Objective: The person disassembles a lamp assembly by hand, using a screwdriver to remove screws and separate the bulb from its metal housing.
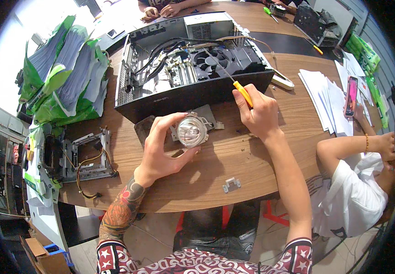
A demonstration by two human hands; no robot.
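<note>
Right now your hands are apart, each with something in its grip. Your left hand [158, 148] curls thumb and fingers around the lamp [191, 131], glass face up, midway between the table's [197, 189] near edge and the case [193, 95]; whether the lamp touches the wood, you can't tell from here. Your right hand [262, 114] is clamped on the screwdriver's [242, 93] yellow handle, its shaft slanting over the case's near wall toward the fan [210, 61].

That open case blocks your way to the far edge, with cables [161, 55] looping across its inside. Just behind the lamp lies a grey plate [210, 115]. Toward the near edge, you have a small bracket [231, 184]. At the left edge, a metal frame [87, 170] trails wires, with green paper packs [63, 91] piled beyond it. Loose sheets [317, 98] and a phone [351, 97] crowd the right edge, near a person in a white shirt [357, 198].
</note>
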